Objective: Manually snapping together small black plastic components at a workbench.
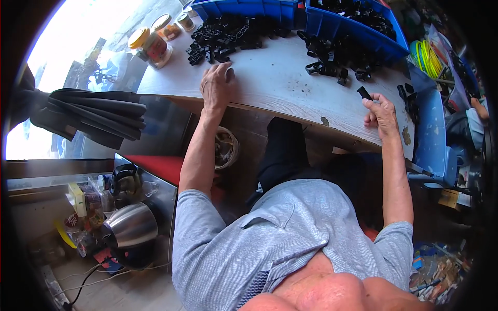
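My right hand point(383, 115), over the right part of the white table point(270, 78), pinches a small black plastic part point(364, 93) between thumb and fingers. The part sticks out from the fingertips toward the far left. My left hand point(216, 85) is by the table's near edge, its fingers curled in and its thumb slightly blurred. Whatever it may hold is hidden. Just beyond it spreads a heap of black plastic parts point(223, 36). A looser group of black clip-like parts point(332, 57) lies farther right, and a few more black parts point(410, 101) are beside my right hand.
Two blue crates, one point(249, 9) behind the heap and another point(358, 31) full of black parts, line the far edge. Jars point(155, 49) stand at the far left. A light blue plastic bin point(431, 132) adjoins the right end. A steel kettle point(132, 225) stands lower left.
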A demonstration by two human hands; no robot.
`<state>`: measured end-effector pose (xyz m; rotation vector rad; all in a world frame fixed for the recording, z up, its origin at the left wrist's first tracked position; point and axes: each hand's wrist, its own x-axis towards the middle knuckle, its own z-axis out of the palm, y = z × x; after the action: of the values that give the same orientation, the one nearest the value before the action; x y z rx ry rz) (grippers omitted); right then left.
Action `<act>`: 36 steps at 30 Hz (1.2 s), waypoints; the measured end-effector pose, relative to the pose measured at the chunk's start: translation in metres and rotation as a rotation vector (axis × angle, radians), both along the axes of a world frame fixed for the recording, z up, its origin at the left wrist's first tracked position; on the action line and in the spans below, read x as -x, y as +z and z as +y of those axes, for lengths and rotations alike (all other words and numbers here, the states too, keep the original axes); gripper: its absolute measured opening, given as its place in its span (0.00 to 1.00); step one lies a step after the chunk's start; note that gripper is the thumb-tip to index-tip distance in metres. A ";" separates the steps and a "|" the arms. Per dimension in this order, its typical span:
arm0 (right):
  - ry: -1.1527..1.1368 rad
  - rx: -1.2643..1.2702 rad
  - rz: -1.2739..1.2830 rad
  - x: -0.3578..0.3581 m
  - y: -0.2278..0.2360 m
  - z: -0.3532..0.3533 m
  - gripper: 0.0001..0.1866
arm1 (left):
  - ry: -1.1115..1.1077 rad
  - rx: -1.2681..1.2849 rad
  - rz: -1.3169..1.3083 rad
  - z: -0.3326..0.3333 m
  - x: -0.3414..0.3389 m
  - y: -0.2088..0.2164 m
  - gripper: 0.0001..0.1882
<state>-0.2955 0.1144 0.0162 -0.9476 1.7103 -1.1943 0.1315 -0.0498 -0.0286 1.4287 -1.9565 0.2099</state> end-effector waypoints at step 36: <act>-0.686 0.002 -0.072 0.130 0.006 0.003 0.21 | -0.162 0.053 0.058 0.007 0.035 0.014 0.17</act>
<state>-0.4254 0.1176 0.0223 -0.2985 2.0441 -1.6305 0.0961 -0.0423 -0.0151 1.2229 -1.9926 0.1443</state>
